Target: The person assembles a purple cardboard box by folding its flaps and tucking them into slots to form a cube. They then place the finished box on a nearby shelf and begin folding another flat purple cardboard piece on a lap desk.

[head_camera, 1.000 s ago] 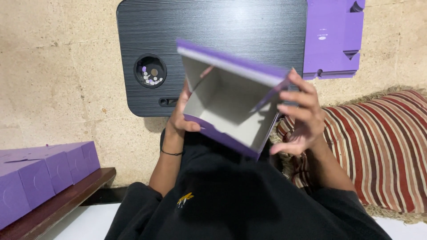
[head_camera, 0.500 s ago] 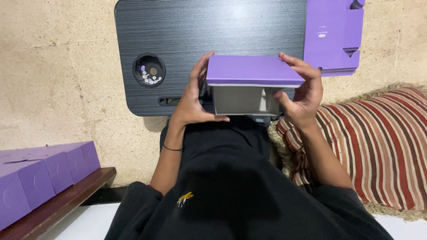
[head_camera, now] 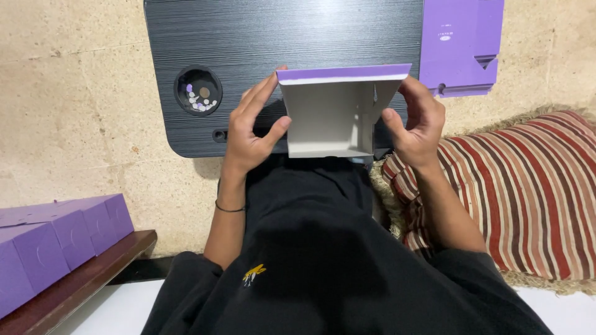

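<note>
Nearest the camera, a black garment [head_camera: 323, 267] fills the lower middle, and two bare forearms are seen rising from it; a thin dark band [head_camera: 230, 208] is worn on the left wrist. At the lower left, a group of assembled purple boxes [head_camera: 56, 232], at least three, is set on a brown wooden shelf [head_camera: 93, 279]. One striped cushion [head_camera: 528, 198] lies at the right. Further up, a single half-folded purple carton [head_camera: 335, 115] with a pale grey inside is held between both hands above the near edge of the dark counter [head_camera: 279, 37]. The left hand [head_camera: 251, 130] is closed on the carton's left side, thumb pressed against the wall; the right hand [head_camera: 419, 124] is closed on its right side, fingers curled around the flap. The open inside is turned toward the camera, with the purple edge uppermost. One round recess [head_camera: 198, 90] holding small punched scraps is sunk in the counter. Farthest away, one flat unfolded purple blank [head_camera: 459, 43] lies at the counter's right end. Compared with half a second ago, the carton has been tipped so that its purple face is replaced by its grey interior.
</note>
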